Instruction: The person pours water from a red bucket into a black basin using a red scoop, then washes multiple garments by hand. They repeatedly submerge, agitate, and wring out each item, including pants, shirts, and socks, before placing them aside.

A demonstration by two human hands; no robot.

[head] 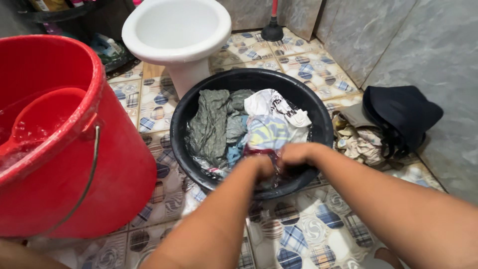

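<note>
Take the black basin [175, 130] as your landmark. Your left hand [260, 167] and right hand [297, 154] are both down at its near rim, close together and clenched on a dark red garment [260, 151] that lies wet between them. The cloth runs roughly side to side from fist to fist, so neither hand is nearer; both grip it. Deeper in the basin, beyond your hands, lie a grey-green garment [211, 122] and a white printed one [274, 107]. Left of the basin stands a red bucket [117, 169] with a red scoop [42, 117] in its water; behind it, a white toilet bowl [177, 30]; right of it, a dark cloth heap [401, 112] on the tiled floor [303, 231].
</note>
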